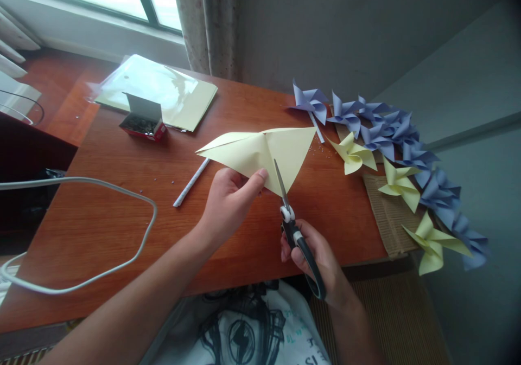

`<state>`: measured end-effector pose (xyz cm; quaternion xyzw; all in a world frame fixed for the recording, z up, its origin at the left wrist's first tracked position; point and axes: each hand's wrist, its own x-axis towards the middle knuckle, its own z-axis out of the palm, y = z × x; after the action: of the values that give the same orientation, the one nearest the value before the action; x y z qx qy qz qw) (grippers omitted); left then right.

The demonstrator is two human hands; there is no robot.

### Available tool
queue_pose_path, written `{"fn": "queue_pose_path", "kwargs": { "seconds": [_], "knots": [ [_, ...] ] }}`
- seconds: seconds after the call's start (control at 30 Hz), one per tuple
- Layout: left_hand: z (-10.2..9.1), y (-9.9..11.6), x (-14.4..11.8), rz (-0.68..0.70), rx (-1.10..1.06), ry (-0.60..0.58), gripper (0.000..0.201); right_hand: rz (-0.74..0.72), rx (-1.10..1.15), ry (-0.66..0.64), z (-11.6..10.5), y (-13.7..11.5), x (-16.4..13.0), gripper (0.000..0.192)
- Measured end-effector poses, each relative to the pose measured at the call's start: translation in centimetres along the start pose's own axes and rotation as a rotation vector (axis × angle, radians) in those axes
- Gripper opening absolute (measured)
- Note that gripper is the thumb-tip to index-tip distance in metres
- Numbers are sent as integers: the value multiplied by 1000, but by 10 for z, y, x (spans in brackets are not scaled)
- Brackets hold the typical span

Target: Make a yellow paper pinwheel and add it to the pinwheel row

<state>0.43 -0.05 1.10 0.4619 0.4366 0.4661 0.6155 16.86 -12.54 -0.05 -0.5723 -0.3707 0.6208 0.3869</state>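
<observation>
My left hand [232, 199] pinches a folded sheet of pale yellow paper [240, 148] near its lower edge, thumb on top. The paper is held above the table, its corners spreading left and right. My right hand [313, 251] grips a pair of scissors [291, 226] with black and white handles. The blades point up at the paper's lower right part, one lying over its face; whether the other is behind it is hidden. A rolled white paper stick [191, 183] lies on the table to the left of the paper.
Blue pinwheels [378, 137] and yellow pinwheels [353, 153] line the right side, some over corrugated cardboard [376, 207]. An open red box [142, 126] of small dark pieces stands near yellow sheets [199, 104] in plastic. A white cable [122, 267] loops across the left table [101, 224].
</observation>
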Motion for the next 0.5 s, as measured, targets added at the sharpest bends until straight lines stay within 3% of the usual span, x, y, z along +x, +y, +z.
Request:
{"fn": "queue_pose_path", "kwargs": {
  "seconds": [0.5],
  "knots": [
    [-2, -4, 2, -29, -81, -44, 18, 6, -14, -68, 0, -5, 0, 53]
  ]
}}
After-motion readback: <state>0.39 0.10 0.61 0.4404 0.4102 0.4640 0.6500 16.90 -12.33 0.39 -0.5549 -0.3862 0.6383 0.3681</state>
